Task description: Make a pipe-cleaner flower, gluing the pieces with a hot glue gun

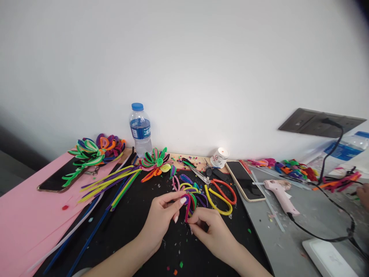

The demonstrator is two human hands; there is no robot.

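Observation:
My left hand (167,209) pinches a bent magenta pipe cleaner (188,199) between thumb and fingers, above the black work mat (144,227). At the lower end of the same strand, my right hand (210,229) has thumb and forefinger closed on it. Purple and green pipe cleaner loops (193,202) lie right against it; whether they are joined to it I cannot tell. Just beyond my hands are more bent loops in yellow, pink and blue. Scissors with red handles (225,188) and a yellow-handled pair (219,206) rest behind my right hand.
Straight pipe cleaners (106,184) and finished-looking pipe cleaner flowers (98,148) lie left, beside a dark phone (57,177). A water bottle (140,130) and paper cup (220,157) stand by the wall. At right are another phone (245,179), a corded glue gun (281,196) and another person's hand (363,195).

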